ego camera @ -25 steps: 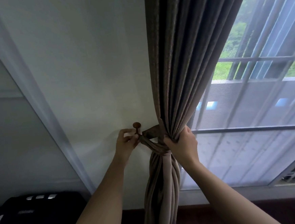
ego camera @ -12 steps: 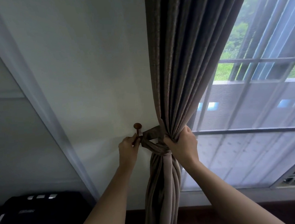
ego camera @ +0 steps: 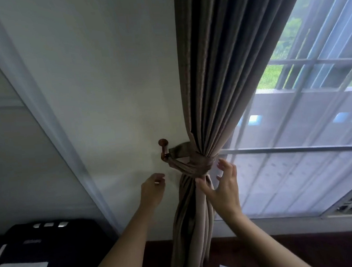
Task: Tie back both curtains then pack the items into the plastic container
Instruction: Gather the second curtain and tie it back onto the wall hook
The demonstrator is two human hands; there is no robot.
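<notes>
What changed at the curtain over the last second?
The left-hand grip let go of the tieback end at the hook and dropped lower. The right-hand grip released the gathered curtain, opened and moved down just below the tieback. The tieback stays looped on the hook and the curtain stays bunched.

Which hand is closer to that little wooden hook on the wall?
The left hand. It hovers just below the wooden hook, not touching it; the right hand is beyond the tied curtain, farther right.
</notes>
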